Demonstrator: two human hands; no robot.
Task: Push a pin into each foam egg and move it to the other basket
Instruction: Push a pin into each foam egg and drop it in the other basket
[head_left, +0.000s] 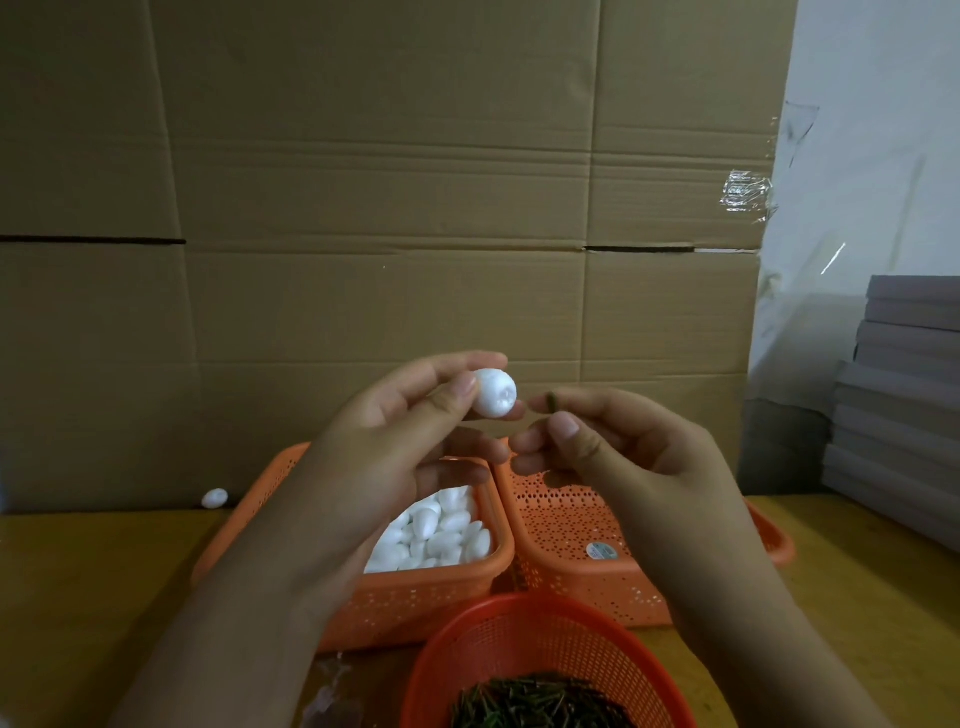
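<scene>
My left hand (415, 415) pinches a white foam egg (496, 393) between thumb and fingers, raised above the baskets. My right hand (608, 441) pinches a short dark green pin (551, 403) whose tip points at the egg, a small gap apart. Below, the left orange basket (415, 608) holds several white foam eggs (441, 535). The right orange basket (582, 587) beside it shows only a perforated floor and a round sticker. A round red basket (545, 654) at the front holds several dark green pins (535, 701).
A lone foam egg (214, 498) lies on the wooden table (104, 571) at the left, against a tall cardboard wall (389, 182). Grey stacked boards (904, 405) stand at the right. Crumpled clear plastic (332, 696) lies near the front edge.
</scene>
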